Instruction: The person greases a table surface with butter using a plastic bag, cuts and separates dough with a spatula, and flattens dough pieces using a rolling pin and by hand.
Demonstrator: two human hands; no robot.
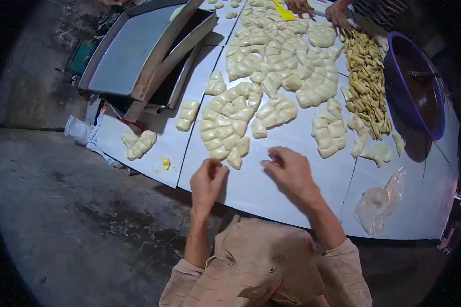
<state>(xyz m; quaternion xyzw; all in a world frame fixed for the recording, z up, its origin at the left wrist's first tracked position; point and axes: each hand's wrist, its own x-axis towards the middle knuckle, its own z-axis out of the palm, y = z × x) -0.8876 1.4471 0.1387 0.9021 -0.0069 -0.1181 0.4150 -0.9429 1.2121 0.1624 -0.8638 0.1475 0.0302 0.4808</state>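
Note:
On the white table (251,194), my left hand (208,180) is closed at the lower edge of a cluster of pale dough pieces (225,123); whether anything is between its fingers is too small to tell. To the right, my right hand (291,169) hovers over bare tabletop with thumb and fingers apart, holding nothing. A smaller dough cluster (275,113) lies just above it, and another (329,130) rests farther right. Larger joined dough pieces (287,56) cover the upper middle.
Metal trays (130,48) are stacked at upper left. Yellowish strips (366,77) lie beside a purple basin (412,84) of brown liquid. A plastic bag (379,202) sits at lower right. Another person's hands (338,14) and a yellow tool (284,11) are at the top.

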